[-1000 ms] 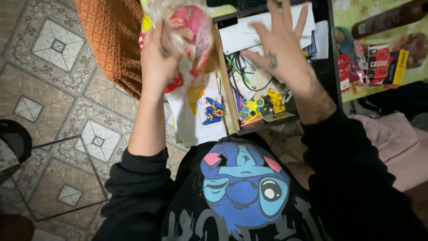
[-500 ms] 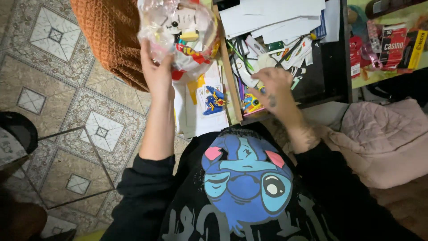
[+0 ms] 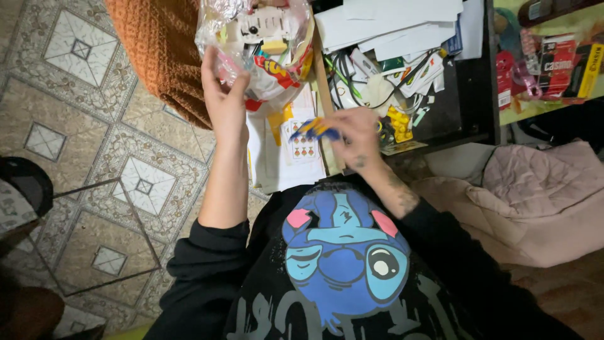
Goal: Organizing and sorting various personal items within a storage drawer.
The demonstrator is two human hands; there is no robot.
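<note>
Two hands are busy: the left hand (image 3: 225,94) grips a clear plastic bag (image 3: 264,41) of small toys, held up beside the open drawer (image 3: 465,94); the right hand (image 3: 353,132) is closed, pinching a small blue and yellow toy (image 3: 314,128) over the playing card (image 3: 302,146). I think the bag mouth should be kept wide and steady, so the toy goes in cleanly

A rust-orange knitted blanket (image 3: 160,53) lay at upper left over the patterned beige floor tiles (image 3: 82,126). A stack of white papers (image 3: 390,22) topped the cluttered dark wooden drawer (image 3: 465,94). A quilted pink cushion (image 3: 535,195) sat at right, below the drawer.
</note>
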